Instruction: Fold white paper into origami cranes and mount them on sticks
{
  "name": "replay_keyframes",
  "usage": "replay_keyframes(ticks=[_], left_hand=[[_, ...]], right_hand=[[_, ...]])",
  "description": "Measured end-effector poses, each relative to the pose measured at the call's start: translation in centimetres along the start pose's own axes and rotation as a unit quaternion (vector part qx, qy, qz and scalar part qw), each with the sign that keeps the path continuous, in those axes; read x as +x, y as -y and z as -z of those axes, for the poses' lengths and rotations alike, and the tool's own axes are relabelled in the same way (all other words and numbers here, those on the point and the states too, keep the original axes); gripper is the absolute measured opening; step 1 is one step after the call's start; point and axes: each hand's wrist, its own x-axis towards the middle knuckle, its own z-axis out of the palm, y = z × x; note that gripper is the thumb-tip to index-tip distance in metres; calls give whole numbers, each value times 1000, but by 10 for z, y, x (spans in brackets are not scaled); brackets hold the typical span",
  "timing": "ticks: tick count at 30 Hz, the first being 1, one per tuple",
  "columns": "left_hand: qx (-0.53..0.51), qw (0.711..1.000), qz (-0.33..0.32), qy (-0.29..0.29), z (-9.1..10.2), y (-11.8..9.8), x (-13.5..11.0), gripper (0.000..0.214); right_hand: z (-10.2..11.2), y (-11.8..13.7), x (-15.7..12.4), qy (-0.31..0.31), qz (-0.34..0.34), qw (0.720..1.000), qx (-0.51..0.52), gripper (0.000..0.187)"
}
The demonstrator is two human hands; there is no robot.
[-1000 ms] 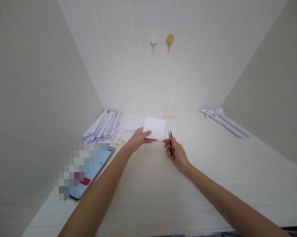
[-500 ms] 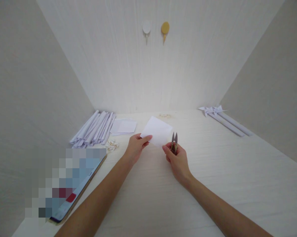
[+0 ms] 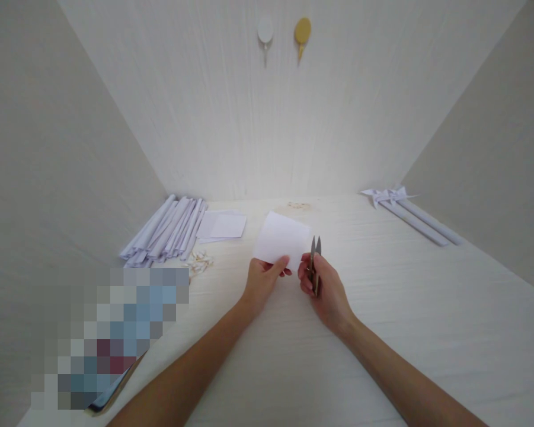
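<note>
My left hand [image 3: 263,283] pinches the near edge of a small white paper square [image 3: 281,238], held just above the pale wooden table [image 3: 382,332]. Right beside it, my right hand [image 3: 326,289] is closed round a pair of small thread snips [image 3: 315,254], whose blades point up and away, close to the paper's right edge. The two hands almost touch at the middle of the table.
A bundle of rolled white paper sticks [image 3: 164,230] lies at the back left, with flat paper squares [image 3: 224,226] and small scraps [image 3: 199,261] next to it. A phone [image 3: 111,379] lies at the near left. Two paper pinwheels [image 3: 409,207] rest at the back right. Two hooks [image 3: 284,32] hang on the wall.
My left hand has slid to the right along the paper's near edge, closer to my right hand. The paper has turned slightly. The camera has tipped down a little.
</note>
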Motion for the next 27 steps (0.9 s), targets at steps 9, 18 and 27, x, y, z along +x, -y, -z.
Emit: replay_keyframes(ticks=[9,18,27], left_hand=[[-62,997,-12,-36,9,-6,12,23],[-107,994,-21,-12,10,-9,9,24],[-116,993,-15,1,13,-9,11,30]], right_hand=[[-2,1,-7,105,-53,990,-77,33],[0,2,-8,134,-93,984,-77,31],[1,4,-8,126,-100,983,-88,32]])
